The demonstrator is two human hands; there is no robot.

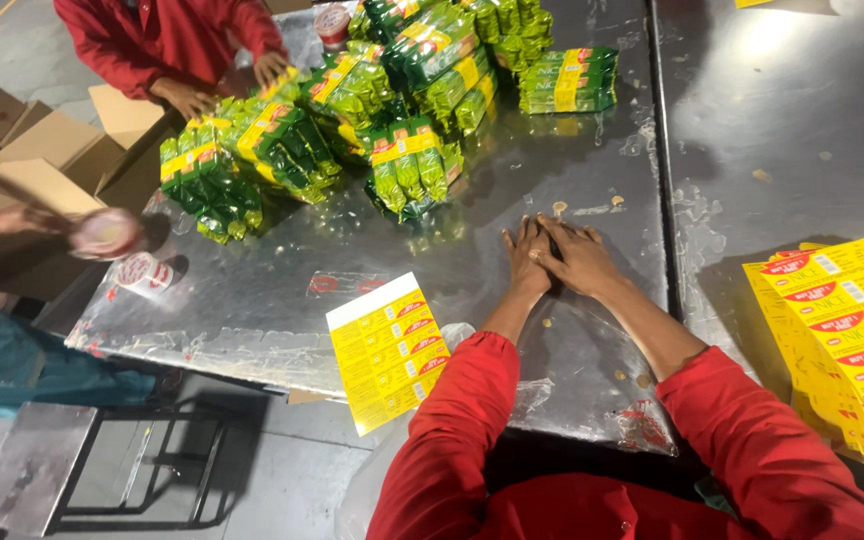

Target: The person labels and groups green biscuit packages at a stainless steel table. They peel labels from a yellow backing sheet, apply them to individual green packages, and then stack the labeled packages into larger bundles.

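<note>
Shiny sheet-metal table (572, 330) fills view, cardboard boxes (42, 150) at far left edge. Left hand (526, 255) and right hand (577, 258) lie flat on bare metal, fingers spread, palms down, thumbs side by side and touching, holding nothing. Heap of green-and-yellow snack packet bundles (392, 110) lies ahead and slightly left of hands, well apart; left hand nearer. Yellow flat printed carton sheet (389, 350) lies near left forearm, long axis running toward heap. Stack of yellow printed sheets (852, 330) at right. Co-worker's hands (227, 85) in red sleeves rest on far packets.
</note>
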